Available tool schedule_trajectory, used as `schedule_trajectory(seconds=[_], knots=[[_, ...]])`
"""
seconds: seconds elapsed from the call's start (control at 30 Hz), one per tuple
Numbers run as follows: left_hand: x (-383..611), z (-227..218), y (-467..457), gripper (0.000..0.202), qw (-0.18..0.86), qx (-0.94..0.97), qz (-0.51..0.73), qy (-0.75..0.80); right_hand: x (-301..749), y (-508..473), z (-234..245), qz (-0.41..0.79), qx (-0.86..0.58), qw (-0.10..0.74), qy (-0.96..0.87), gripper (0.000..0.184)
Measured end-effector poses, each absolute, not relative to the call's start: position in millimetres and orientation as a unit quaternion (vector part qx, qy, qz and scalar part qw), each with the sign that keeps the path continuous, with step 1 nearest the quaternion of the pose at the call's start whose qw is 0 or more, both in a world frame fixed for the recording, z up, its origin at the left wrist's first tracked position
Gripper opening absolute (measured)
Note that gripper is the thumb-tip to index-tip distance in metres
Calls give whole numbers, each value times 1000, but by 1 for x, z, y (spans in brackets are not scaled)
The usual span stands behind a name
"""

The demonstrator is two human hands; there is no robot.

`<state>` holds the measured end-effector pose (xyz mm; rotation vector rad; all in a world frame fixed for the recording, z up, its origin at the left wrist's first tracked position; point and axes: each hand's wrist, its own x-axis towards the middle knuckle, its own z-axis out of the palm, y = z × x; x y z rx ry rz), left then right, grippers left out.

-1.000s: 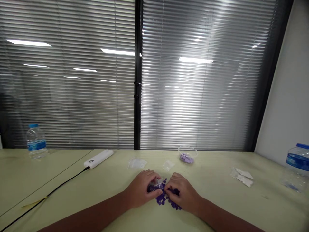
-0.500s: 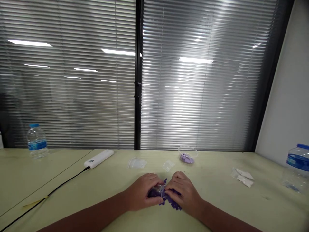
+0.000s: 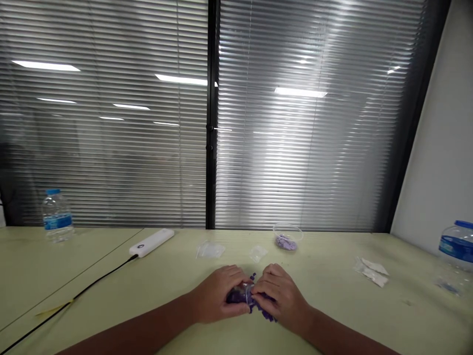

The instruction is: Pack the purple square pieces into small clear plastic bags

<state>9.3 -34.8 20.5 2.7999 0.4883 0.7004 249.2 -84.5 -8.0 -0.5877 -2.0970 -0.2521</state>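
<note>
My left hand (image 3: 223,296) is closed around a small clear container (image 3: 240,294) with dark purple contents, lying tilted on its side with its mouth toward the right. Against that mouth, my right hand (image 3: 279,296) has its fingers bent and pressed together. Whatever the right fingers pinch is hidden. Small purple pieces (image 3: 266,314) lie in a loose pile on the table under and beside the right hand. One or two more purple pieces (image 3: 253,276) show just beyond the fingers.
Behind my hands are flat clear plastic bags (image 3: 210,250), a smaller bag (image 3: 257,253) and a clear bowl (image 3: 288,231) holding light purple bits. A white power bank (image 3: 152,243) with a black cable and a water bottle (image 3: 58,217) stand left. Torn packaging (image 3: 372,271) and a large bottle (image 3: 458,254) lie right.
My right fingers have shifted very slightly at the container's mouth. The left hand and the container stay nearly where they were.
</note>
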Motion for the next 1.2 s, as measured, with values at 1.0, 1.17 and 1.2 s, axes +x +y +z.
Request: schedule_trajectory(seconds=[1.0, 1.17, 1.2], knots=[[8, 10, -26, 31, 136, 906, 300, 267, 253, -82, -18, 62, -387, 337, -856, 27], [6, 8, -23, 34, 143, 912, 299, 241, 254, -77, -21, 80, -351, 368, -857, 29], [5, 8, -23, 35, 145, 914, 299, 234, 254, -76, -21, 79, -346, 377, -855, 29]])
